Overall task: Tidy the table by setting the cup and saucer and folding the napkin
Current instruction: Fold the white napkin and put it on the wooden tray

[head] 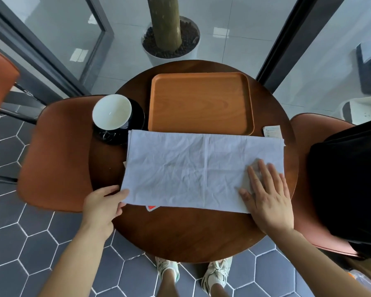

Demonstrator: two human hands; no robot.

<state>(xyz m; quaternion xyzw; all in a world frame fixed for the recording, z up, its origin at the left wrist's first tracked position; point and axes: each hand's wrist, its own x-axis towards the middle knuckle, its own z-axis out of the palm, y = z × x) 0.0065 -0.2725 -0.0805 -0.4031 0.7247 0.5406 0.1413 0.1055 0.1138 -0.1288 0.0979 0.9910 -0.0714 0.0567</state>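
Observation:
A white napkin lies spread as a wide rectangle across the round wooden table. My left hand pinches the napkin's near left corner at the table's edge. My right hand lies flat with straight fingers on the napkin's near right part. A white cup sits on a black saucer at the table's left, just beyond the napkin's far left corner.
An empty orange wooden tray sits at the far side of the table, touching the napkin's far edge. A small paper packet lies right of the tray. Orange chairs flank the table; a black bag is on the right one.

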